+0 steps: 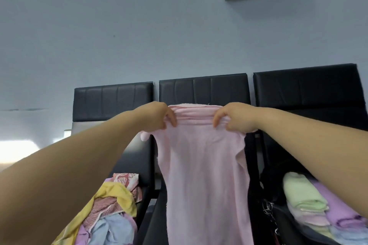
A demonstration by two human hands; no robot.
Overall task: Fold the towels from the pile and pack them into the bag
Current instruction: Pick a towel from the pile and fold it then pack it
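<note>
A grey wall (139,26) backs three black chairs (205,89). The pink towel (203,175) hangs over the middle seat. The pile (111,211) is on the left seat and the bag (288,219) on the right seat. The left hand (157,117) and right hand (235,118) pinch the towel's top edge.

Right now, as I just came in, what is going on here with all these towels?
A person holds a pink towel up by its top edge, the left hand and the right hand each gripping one end, so it hangs before the black chairs. An unfolded pile of towels lies at lower left. At lower right, a black bag already holds folded towels, green and purple among them.
</note>
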